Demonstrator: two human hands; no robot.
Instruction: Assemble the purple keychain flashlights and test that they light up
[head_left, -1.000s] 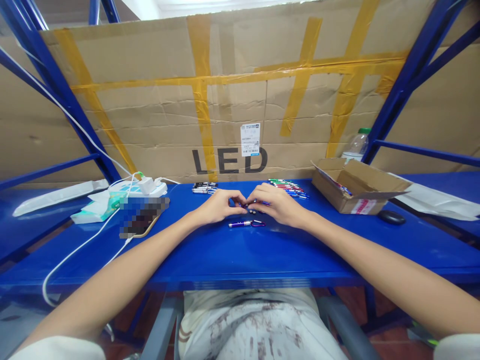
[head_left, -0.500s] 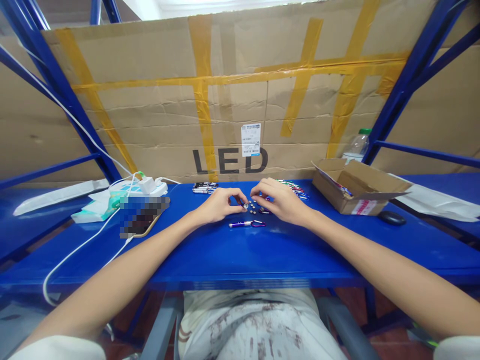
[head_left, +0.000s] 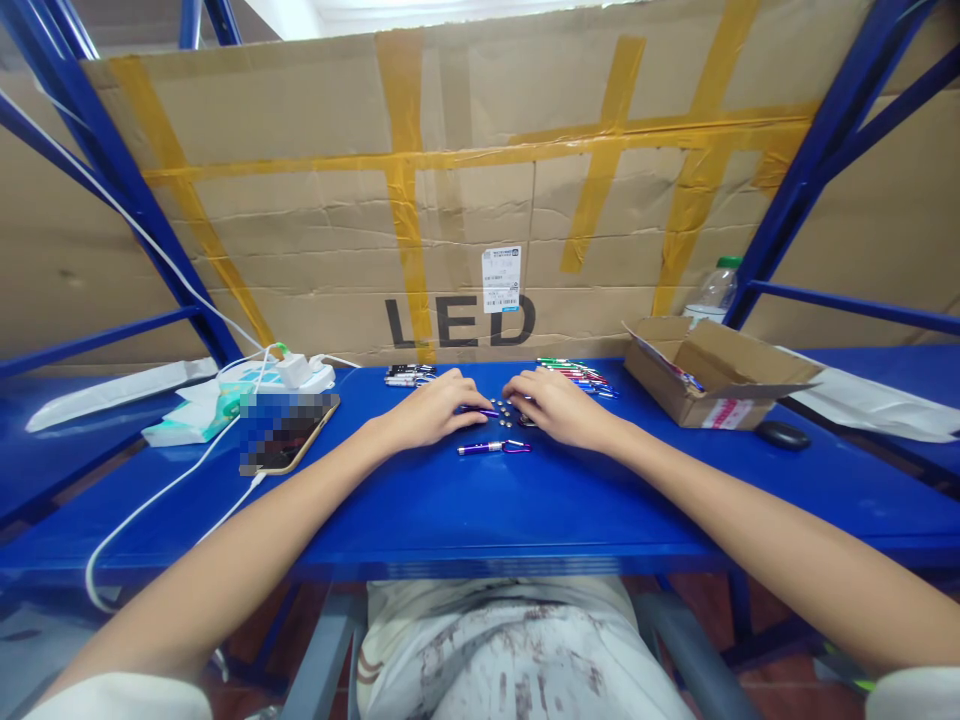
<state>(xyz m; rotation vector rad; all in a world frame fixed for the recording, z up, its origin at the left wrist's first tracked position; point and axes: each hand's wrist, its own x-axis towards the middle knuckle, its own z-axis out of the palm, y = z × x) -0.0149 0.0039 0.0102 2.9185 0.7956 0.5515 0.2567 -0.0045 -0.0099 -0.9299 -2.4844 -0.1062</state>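
Observation:
My left hand (head_left: 437, 410) pinches a slim purple tube (head_left: 484, 410) between thumb and fingers, its end pointing right. Several small silver button cells (head_left: 505, 414) lie on the blue table just beyond that end. On their other side, my right hand (head_left: 564, 406) rests low with bent fingers slightly apart, the fingertips beside the cells; nothing shows between them. Partly under that hand is a dark part with a loop (head_left: 527, 422). In front of both hands lies a purple pen-like flashlight (head_left: 491, 449) with a carabiner clip at its right end.
Colourful flashlights (head_left: 577, 374) lie in a row behind my right hand, black and silver ones (head_left: 410, 375) at back left. An open cardboard box (head_left: 720, 385), a black mouse (head_left: 783, 435) and a bottle (head_left: 716, 290) are right. A phone (head_left: 300, 440) and power strip (head_left: 315, 378) are left.
The purple tube in my left hand has turned from an end-on tilt to lying level, and that hand is lower. My right hand has come down closer to the button cells.

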